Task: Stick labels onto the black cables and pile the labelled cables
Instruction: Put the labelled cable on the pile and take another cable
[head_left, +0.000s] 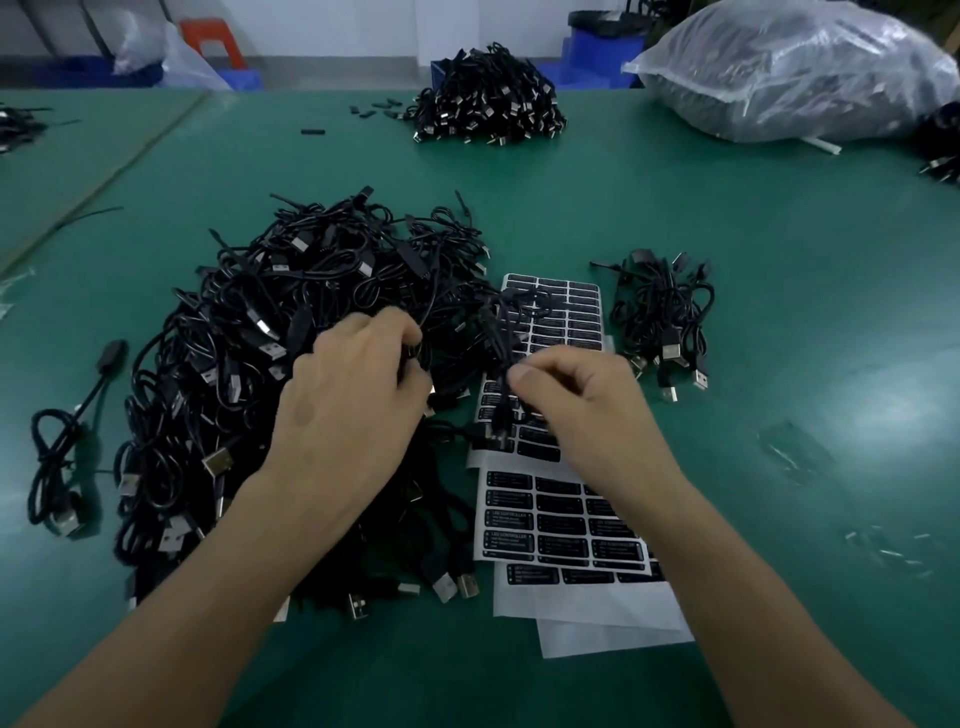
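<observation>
Over green matte surface (727, 234), grips into huge tangled black heap (291, 312) with left hand (353, 395), pinches thin black cable (501, 332) with right hand (576, 400) above white label sheets (561, 514); seemingly early: only small pile (662, 317) done.

On the table (779, 389), a big heap of cables (270, 332) lies left of centre, label sheets (556, 519) just right of it (its edge overlaps them). A small cable pile (662, 317) sits right of the sheets. Behind stand a far heap (488, 98) and, to its right, a bag (795, 73). A loose cable (57, 447) lies left of the big heap
</observation>
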